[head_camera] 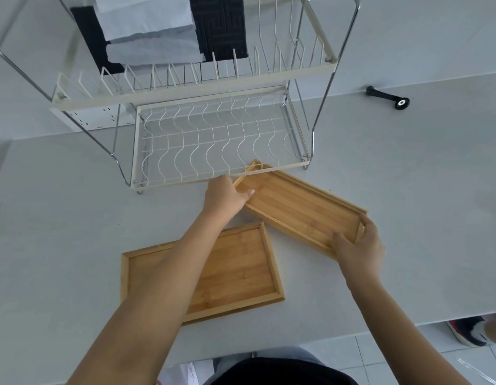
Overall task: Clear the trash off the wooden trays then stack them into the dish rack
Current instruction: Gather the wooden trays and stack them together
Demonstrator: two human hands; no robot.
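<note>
1. Head view: a pale grey surface fills most of the frame, with a strip of white tiled floor along the bottom right.
2. A two-tier wire dish rack stands at the far side of the surface; its lower shelf is bare wire, and its upper tier carries black mats with pale paper sheets draped over them.
3. A small black tool with a wheel-like end lies well apart on the right, beyond the rack.
4. The long wooden tray sits angled in front of the rack, its far corner touching or overlapping the front rim of the lower shelf; whether it rests on the rim or is lifted cannot be told.
5. The left hand is closed around the tray's far end, fingers wrapped over the rim.
6. The right hand grips the tray's near end, thumb inside and fingers curled over the short edge.
7. A second, wider wooden tray lies flat on the surface nearer the person, partly hidden beneath the left forearm.
8. No trash shows on either tray.
9. A dark shoe is cut off at the right edge, and the rack's top is cut off by the frame.
</note>
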